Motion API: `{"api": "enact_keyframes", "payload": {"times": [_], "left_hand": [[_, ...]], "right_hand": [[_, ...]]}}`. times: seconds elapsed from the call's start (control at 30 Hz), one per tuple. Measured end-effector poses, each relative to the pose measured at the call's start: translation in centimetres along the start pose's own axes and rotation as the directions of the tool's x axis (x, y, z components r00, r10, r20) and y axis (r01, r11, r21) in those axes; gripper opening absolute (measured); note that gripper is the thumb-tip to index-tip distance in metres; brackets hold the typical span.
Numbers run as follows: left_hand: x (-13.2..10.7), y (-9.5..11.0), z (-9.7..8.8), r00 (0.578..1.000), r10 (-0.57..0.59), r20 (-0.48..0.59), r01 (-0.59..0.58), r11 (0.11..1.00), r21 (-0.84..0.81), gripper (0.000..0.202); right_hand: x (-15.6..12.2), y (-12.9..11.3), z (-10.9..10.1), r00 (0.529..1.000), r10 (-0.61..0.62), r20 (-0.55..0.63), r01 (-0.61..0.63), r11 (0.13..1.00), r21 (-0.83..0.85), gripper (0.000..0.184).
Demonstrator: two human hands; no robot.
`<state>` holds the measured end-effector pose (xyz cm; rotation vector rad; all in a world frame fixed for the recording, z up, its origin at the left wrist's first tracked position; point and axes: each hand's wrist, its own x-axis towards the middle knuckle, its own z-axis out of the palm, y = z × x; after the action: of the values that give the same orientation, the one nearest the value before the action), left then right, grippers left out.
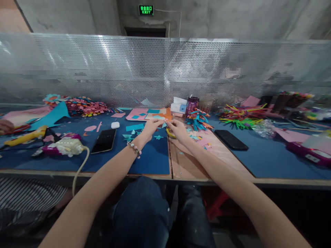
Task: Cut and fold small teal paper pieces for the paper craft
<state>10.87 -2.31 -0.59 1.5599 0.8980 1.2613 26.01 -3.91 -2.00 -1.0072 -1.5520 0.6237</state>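
Observation:
My left hand, with a beaded bracelet at its wrist, meets my right hand over the table. Between their pinched fingertips is a small piece of light blue paper; its exact shape is too small to tell. Beneath the right hand lies a yellow curved object, partly hidden. Near the left hand, a blue paper strip and several small folded pieces of blue paper lie on the blue mat.
A phone and a white earbud case lie left. Further left are a yellow glue gun and a power strip with a cable. Another phone lies right. A perforated metal screen stands behind heaped paper pieces.

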Motion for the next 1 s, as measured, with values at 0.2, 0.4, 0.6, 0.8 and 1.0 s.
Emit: {"api": "enact_keyframes", "payload": {"times": [0.2,0.4,0.6,0.8,1.0], "left_hand": [[0.1,0.1,-0.1,1.0,-0.006,0.004,0.006,1.0,0.021,0.028],[0.2,0.4,-0.3,0.997,-0.081,0.004,0.08,0.996,0.029,0.029],[0.0,0.4,-0.1,0.998,-0.045,-0.035,0.045,0.999,0.009,0.028],[0.0,0.4,0.0,0.999,-0.048,-0.021,0.048,0.999,0.001,0.027],[0.0,0.4,-0.4,0.991,-0.099,0.092,0.092,0.993,0.08,0.028]], "right_hand": [[-0.1,-0.4,0.1,0.999,-0.039,-0.029,0.038,0.999,-0.034,0.038],[0.1,-0.1,-0.3,0.996,-0.086,-0.017,0.083,0.989,-0.123,0.033],[0.3,0.6,0.1,1.0,-0.005,-0.022,0.006,1.0,0.006,0.034],[0.4,0.5,0.0,0.999,0.009,-0.034,-0.009,1.0,0.003,0.033],[0.4,0.0,-0.6,0.998,0.055,-0.009,-0.055,0.998,-0.019,0.032]]}}
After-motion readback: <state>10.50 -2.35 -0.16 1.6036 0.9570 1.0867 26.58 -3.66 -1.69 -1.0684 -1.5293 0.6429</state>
